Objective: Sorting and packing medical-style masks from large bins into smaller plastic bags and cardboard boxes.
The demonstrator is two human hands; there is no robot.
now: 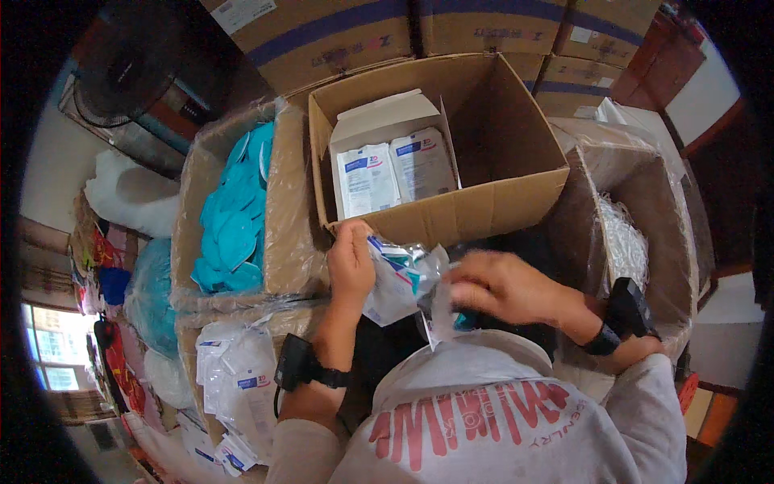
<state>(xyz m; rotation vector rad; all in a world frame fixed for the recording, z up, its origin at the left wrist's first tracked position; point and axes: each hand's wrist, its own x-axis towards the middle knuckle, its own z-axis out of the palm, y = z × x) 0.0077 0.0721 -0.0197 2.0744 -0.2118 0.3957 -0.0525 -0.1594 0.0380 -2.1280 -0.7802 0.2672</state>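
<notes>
Pale-grey, red-printed cloth shirt: lay nearest.
Crinkled white-and-blue plastic pouch: showed teal inside.
Left hand: pinched pouch edge.
Right hand: blurred; couldn't tell grip.

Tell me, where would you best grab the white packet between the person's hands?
Probably by its left edge, coming from the left, as the left hand does: the white packet looks thin and flexible, easy to pinch there. Toward its right a teal item shows among crumpled film, and the blurred right hand is close, so that side seems more awkward.
</notes>
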